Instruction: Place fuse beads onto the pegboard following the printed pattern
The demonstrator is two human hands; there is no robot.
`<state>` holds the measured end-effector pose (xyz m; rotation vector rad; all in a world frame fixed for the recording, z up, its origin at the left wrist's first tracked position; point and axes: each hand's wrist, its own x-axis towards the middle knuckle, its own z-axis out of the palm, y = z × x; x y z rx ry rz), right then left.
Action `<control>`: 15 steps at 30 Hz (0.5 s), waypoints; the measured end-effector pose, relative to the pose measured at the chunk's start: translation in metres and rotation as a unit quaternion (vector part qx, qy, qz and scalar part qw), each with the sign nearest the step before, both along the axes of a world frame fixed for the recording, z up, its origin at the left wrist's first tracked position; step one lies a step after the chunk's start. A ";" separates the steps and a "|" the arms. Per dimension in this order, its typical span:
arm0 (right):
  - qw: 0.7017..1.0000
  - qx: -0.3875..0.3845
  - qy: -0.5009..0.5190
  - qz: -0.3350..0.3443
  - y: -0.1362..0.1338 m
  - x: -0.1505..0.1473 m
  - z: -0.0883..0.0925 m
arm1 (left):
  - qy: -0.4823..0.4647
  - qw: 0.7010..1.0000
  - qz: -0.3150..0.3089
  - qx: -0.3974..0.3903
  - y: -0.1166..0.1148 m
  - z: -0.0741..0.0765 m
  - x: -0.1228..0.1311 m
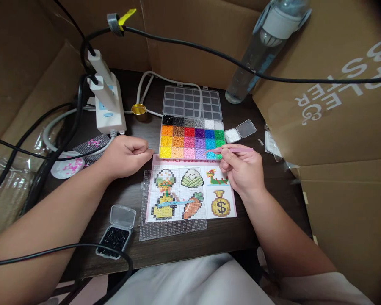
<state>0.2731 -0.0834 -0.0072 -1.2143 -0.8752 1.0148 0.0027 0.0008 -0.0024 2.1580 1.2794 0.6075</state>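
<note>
My right hand (245, 168) is closed around pink tweezers (238, 149). Their tips point left, over the front compartments of a bead box (189, 144) filled with small beads sorted by colour. Curled into a fist, my left hand (125, 156) rests on the table by the box's front left corner; no object shows in it. In front of the box lies a printed pattern sheet (221, 186) with pixel pictures. Over its left part is a clear pegboard (174, 228), bearing a partly formed bead figure (177, 203) in light blue, green, orange and yellow.
Black beads fill a small lidded case (114, 239) at the front left. A white dish (67, 164) holds pink and white beads. At the back stand a power strip (109, 101), a gold cup (139, 112) and a water bottle (257, 59). Black cables (190, 44) cross above; cardboard walls surround the table.
</note>
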 end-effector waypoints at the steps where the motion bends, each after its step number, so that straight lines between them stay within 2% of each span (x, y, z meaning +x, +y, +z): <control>1: 1.000 0.000 -0.003 0.001 0.000 0.000 0.000 | -0.001 1.000 0.000 0.001 0.000 0.000 0.000; 15: 0.999 0.025 -0.015 0.017 -0.001 0.006 -0.002 | 0.006 1.000 0.007 0.006 -0.002 0.003 0.003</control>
